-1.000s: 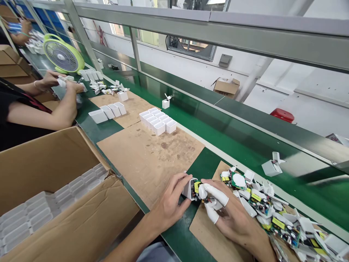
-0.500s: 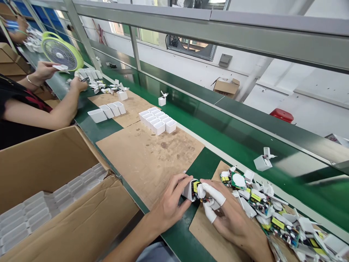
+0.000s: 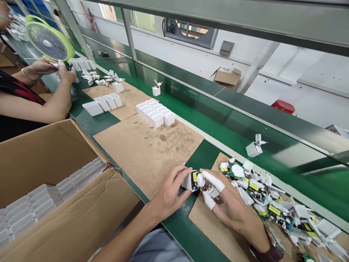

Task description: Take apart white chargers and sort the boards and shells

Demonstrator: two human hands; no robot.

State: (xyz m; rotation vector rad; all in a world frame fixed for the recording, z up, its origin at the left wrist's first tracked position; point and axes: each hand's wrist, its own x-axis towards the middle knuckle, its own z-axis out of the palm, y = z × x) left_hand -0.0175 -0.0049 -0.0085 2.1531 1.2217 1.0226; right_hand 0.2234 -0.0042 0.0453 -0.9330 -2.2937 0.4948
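Observation:
My left hand (image 3: 171,193) grips a small white charger housing (image 3: 188,181) low in the middle of the view. My right hand (image 3: 226,203), with white finger cots on three fingertips, pinches a green circuit board (image 3: 196,182) with a yellow part, held in the housing's open end. Both hands hover over the green bench edge between two cardboard sheets. A heap of circuit boards and white caps (image 3: 272,203) lies just right of my right hand.
A block of empty white housings (image 3: 156,112) stands on the brown cardboard sheet (image 3: 147,149). Two assembled units (image 3: 253,148) ride the green conveyor belt (image 3: 207,112). An open carton of white trays (image 3: 40,203) sits at left. A co-worker's hands (image 3: 54,69) work near a green fan (image 3: 47,38).
The units on the belt have travelled left. The co-worker's hands have come together by the fan. The camera has tipped slightly; my hands keep the same hold on housing and board.

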